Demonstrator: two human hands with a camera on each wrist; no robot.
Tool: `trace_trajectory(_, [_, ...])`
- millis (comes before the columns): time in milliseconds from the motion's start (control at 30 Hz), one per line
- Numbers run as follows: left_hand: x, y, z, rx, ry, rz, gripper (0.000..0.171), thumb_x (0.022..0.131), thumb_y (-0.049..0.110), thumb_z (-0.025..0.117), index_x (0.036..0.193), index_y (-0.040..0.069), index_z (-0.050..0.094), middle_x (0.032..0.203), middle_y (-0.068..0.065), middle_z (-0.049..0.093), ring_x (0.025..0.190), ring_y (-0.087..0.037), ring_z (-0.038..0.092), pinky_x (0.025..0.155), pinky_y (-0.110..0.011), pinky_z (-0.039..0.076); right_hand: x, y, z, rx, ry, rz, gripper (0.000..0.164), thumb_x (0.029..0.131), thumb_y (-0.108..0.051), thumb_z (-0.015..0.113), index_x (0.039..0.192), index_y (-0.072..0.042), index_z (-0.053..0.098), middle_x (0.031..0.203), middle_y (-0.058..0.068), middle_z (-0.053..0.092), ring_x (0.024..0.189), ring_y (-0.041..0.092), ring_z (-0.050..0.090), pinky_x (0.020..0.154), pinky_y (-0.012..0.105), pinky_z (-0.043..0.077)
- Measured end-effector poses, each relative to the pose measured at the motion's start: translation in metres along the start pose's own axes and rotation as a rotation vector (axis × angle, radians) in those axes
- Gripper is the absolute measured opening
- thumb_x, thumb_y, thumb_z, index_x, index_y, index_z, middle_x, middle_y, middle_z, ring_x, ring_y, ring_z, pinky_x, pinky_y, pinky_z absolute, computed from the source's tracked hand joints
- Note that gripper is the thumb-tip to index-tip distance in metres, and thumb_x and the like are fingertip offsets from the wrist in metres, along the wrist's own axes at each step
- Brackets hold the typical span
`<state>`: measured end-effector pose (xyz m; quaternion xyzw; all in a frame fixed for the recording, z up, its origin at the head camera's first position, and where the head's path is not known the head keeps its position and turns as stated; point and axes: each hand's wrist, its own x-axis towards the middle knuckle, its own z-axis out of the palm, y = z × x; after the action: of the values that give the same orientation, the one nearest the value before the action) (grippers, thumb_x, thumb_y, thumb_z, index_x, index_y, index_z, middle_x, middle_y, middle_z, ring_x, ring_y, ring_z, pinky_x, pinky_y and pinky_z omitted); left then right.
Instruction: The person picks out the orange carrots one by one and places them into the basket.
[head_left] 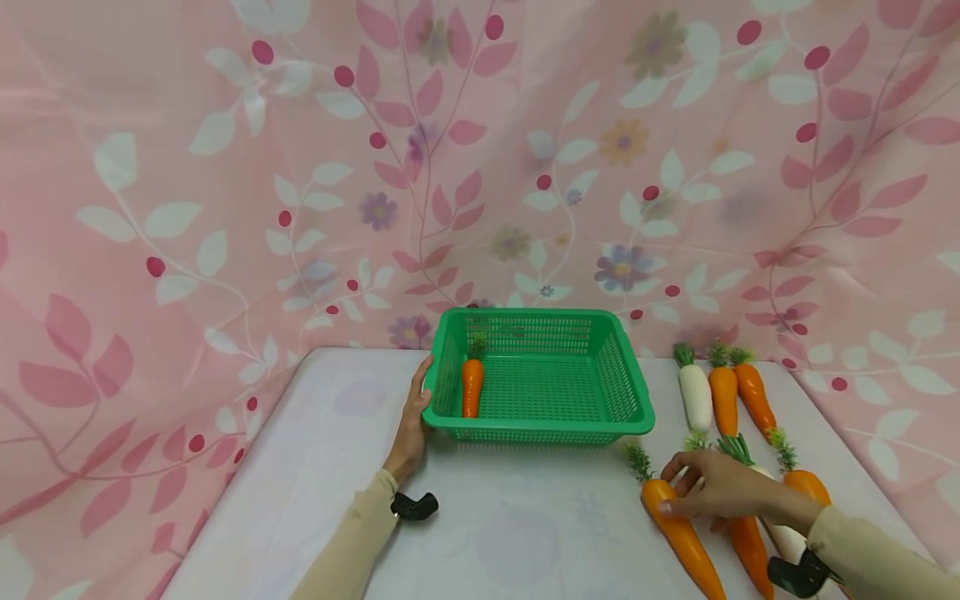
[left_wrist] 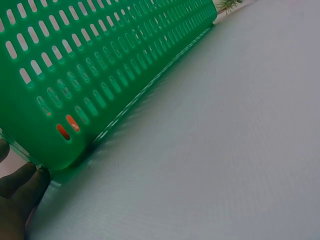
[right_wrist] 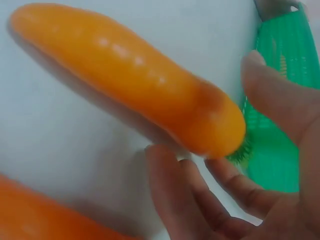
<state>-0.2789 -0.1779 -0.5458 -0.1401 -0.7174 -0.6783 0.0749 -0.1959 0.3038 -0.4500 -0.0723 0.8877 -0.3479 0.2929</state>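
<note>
A green basket point(head_left: 555, 427) stands at the back middle of the table, with one orange carrot point(head_left: 472, 387) lying along its left side. My left hand point(head_left: 411, 429) touches the basket's left wall from outside; its fingers point(left_wrist: 30, 187) show at the basket's corner in the left wrist view. At the right, my right hand point(head_left: 712, 487) is over a light orange carrot point(right_wrist: 135, 65) with a green leafy top. Its thumb point(right_wrist: 272, 92) is on one side of the carrot's thick end and its fingers are on the other, with a gap visible at the thumb.
Right of the basket lie a white radish point(head_left: 696, 398) and two carrots, one light point(head_left: 724, 400) and one darker point(head_left: 755, 402). Nearer, beside and under my right hand, are a darker carrot point(head_left: 750, 554), another white radish point(head_left: 787, 540) and a carrot point(head_left: 808, 486). A flowered pink curtain point(head_left: 480, 167) hangs behind the table.
</note>
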Motion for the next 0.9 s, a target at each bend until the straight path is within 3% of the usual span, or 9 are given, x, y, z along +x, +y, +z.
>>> trace_trajectory(200, [0.000, -0.001, 0.000, 0.004, 0.004, 0.002, 0.059, 0.111, 0.035, 0.028, 0.170, 0.038, 0.021, 0.178, 0.007, 0.015, 0.162, -0.028, 0.016, 0.126, -0.067, 0.009, 0.005, 0.004, 0.011, -0.033, 0.035, 0.023, 0.054, 0.086, -0.038, 0.089, 0.123, -0.006, 0.067, 0.098, 0.007, 0.063, 0.071, 0.021, 0.065, 0.058, 0.038, 0.060])
trace_trajectory(467, [-0.001, 0.001, -0.001, 0.004, 0.000, -0.006, 0.059, 0.111, 0.035, 0.027, 0.169, 0.040, 0.021, 0.177, 0.007, 0.016, 0.162, -0.029, 0.019, 0.126, -0.066, 0.012, 0.007, 0.005, 0.009, 0.051, 0.034, 0.001, 0.061, 0.092, -0.031, 0.084, 0.140, -0.001, 0.062, 0.104, 0.011, 0.068, 0.080, 0.023, 0.067, 0.064, 0.042, 0.062])
trace_trajectory(733, [-0.001, 0.001, -0.001, 0.007, 0.001, -0.001, 0.059, 0.111, 0.036, 0.027, 0.169, 0.039, 0.021, 0.177, 0.007, 0.016, 0.162, -0.029, 0.019, 0.126, -0.067, 0.012, 0.006, 0.013, -0.003, 0.136, -0.011, -0.035, 0.063, 0.098, -0.025, 0.077, 0.145, 0.011, 0.055, 0.111, 0.013, 0.072, 0.087, 0.025, 0.072, 0.071, 0.044, 0.064])
trace_trajectory(900, [-0.001, 0.000, 0.000, 0.001, -0.001, 0.000, 0.059, 0.111, 0.036, 0.027, 0.169, 0.040, 0.021, 0.177, 0.007, 0.016, 0.161, -0.029, 0.020, 0.126, -0.066, 0.013, 0.005, 0.017, -0.007, 0.222, -0.022, -0.053, 0.061, 0.100, -0.019, 0.074, 0.147, 0.013, 0.052, 0.111, 0.012, 0.073, 0.087, 0.025, 0.072, 0.074, 0.045, 0.064])
